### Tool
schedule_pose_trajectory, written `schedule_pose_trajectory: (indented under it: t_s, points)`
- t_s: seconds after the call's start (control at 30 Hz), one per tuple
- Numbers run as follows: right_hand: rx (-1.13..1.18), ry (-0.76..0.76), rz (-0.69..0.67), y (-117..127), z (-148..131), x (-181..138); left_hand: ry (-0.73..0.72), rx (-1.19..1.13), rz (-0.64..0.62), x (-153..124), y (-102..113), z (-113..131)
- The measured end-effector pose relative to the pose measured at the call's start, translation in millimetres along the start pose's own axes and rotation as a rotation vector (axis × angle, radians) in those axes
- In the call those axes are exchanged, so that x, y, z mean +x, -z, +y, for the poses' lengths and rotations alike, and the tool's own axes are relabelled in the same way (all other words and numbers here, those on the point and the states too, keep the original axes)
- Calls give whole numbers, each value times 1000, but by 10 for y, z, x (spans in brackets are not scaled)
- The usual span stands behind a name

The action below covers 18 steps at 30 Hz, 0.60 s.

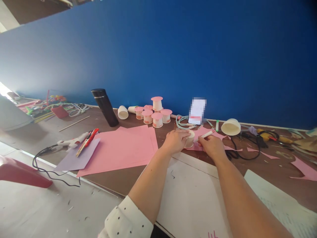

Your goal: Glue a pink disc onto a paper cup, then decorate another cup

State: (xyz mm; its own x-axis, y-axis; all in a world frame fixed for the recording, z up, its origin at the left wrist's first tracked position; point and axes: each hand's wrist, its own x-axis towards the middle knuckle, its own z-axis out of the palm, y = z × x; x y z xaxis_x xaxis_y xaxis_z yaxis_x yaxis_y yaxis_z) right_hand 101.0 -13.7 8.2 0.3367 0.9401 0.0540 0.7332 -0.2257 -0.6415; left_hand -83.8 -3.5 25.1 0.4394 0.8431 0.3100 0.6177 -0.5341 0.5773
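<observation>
Left hand: the paper cup was gripped by the left hand, its fingers laid over the cup's top and near side.
Right hand: a white marker was pinched between thumb and fingers of the right hand, just beside the cup; whether the cup was touched by its tip could not be told.
Cup's place: it was held at the left end of a cut pink sheet, beyond a white board.
Finished-looking cups: a group topped with pink discs was seen to the left, one raised above the others.
Phone: it was propped behind the hands.
Left side: a cutter was laid across a purple sheet, beside a glue gun.
</observation>
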Motion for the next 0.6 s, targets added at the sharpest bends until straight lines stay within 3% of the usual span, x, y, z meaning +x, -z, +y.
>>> schedule_pose_trajectory:
  t_s: [0.6]
  points:
    - [60,2,-23,-85,-93,150,-31,24,9,2,-1,-11]
